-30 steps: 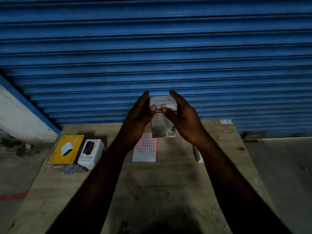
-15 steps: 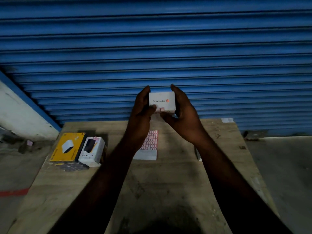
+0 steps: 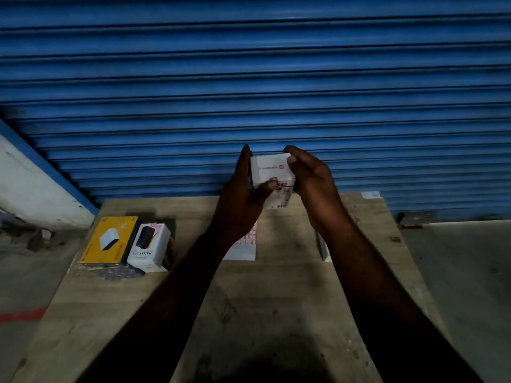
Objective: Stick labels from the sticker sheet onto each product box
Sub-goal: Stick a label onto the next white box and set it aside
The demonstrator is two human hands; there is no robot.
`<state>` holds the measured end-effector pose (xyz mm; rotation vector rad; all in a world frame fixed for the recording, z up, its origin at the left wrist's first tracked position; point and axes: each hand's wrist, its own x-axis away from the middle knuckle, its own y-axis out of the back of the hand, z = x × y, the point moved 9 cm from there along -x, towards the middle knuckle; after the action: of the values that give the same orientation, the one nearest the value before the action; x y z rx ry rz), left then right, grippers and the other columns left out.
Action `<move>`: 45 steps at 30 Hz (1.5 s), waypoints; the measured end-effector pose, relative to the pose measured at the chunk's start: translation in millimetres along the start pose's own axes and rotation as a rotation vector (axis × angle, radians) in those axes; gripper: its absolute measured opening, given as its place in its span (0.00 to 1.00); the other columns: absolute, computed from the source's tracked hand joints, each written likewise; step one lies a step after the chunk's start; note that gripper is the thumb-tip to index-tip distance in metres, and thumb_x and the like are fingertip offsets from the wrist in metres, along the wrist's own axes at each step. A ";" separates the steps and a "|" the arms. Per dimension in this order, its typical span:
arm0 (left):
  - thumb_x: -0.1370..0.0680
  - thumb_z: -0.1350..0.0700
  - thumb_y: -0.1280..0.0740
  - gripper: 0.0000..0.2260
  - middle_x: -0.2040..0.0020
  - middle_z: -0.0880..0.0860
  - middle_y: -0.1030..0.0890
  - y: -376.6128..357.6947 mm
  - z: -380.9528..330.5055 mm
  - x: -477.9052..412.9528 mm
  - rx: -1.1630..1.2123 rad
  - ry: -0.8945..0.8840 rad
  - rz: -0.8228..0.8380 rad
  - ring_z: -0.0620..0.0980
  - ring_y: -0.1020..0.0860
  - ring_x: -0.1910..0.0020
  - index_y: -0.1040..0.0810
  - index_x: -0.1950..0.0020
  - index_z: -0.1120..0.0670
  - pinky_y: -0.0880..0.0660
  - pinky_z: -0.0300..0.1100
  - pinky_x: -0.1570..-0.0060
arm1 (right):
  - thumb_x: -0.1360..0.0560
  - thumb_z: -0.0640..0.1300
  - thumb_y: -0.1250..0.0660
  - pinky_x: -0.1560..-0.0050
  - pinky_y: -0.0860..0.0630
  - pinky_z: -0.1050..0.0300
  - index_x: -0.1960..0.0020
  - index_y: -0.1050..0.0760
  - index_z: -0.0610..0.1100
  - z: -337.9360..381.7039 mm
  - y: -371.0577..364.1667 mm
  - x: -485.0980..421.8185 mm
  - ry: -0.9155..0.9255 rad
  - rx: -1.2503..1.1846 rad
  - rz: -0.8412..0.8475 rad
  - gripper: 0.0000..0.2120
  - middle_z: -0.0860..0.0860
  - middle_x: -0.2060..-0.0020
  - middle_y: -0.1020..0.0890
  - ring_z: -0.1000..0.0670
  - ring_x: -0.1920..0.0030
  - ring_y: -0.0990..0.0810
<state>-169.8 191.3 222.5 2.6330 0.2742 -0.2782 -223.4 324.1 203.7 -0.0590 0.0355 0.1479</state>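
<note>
**Both hands grip a small white box above the desk**

Far to the left of the hands, a red stripe [image 3: 22,316] crosses the floor beside the desk [image 3: 276,299]. A yellow box [image 3: 106,240] lies flat near the desk's left edge, well to the left of the left hand and lower than it. Just beside it, on the side nearer the hands, sits a white Halley box [image 3: 149,248] with a dark product pictured on its top.

The sticker sheet [image 3: 247,244] lies flat on the desk directly below the left hand. The left wrist and forearm hide much of it, and rows of red-outlined labels show along its uncovered strip.

The left hand [image 3: 240,197] holds the small white box [image 3: 272,168] with its fingers running up the box's left side. Its thumb is pressed across the lower front edge, right by a small red label [image 3: 273,179]. The box is raised clear of the desk, between the two hands and in front of the blue shutter [image 3: 249,78]. Its logo face is turned toward the camera, and a barcode panel shows on the face below. The right hand [image 3: 315,189] grips the box's other side, with its fingers curled over the upper right corner.

Under the right forearm, the edge of another white box [image 3: 324,248] rests on the desk, mostly hidden. Far to the right of the hands, a small white scrap [image 3: 370,194] lies at the desk's back corner.
</note>
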 end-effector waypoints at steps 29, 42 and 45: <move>0.24 0.62 0.31 0.18 0.37 0.50 0.23 -22.9 60.2 7.8 0.267 0.174 -0.007 0.47 0.24 0.38 0.26 0.36 0.50 0.23 0.46 0.42 | 0.30 0.43 0.25 0.48 0.19 0.54 0.45 0.21 0.48 -47.1 9.5 20.2 -0.103 0.060 0.097 0.14 0.49 0.52 0.15 0.55 0.52 0.16; 0.24 0.60 0.30 0.22 0.41 0.52 0.21 -100.6 86.7 24.9 0.456 0.485 0.149 0.43 0.20 0.52 0.30 0.32 0.54 0.24 0.30 0.65 | 0.38 0.64 0.23 0.55 0.22 0.44 0.43 0.24 0.32 -120.6 82.4 13.3 -0.355 -0.080 -0.022 0.40 0.31 0.50 0.20 0.31 0.53 0.21; 0.25 0.62 0.30 0.22 0.39 0.54 0.21 -129.5 99.1 28.5 0.431 0.516 0.155 0.43 0.21 0.52 0.30 0.32 0.55 0.25 0.30 0.67 | 0.40 0.61 0.21 0.59 0.21 0.48 0.44 0.25 0.40 -145.5 121.6 14.9 -0.418 -0.016 -0.217 0.34 0.41 0.56 0.16 0.40 0.57 0.17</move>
<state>-188.2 260.5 73.2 3.0970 0.1874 0.4530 -231.3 437.4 51.1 -0.0472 -0.3881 -0.0585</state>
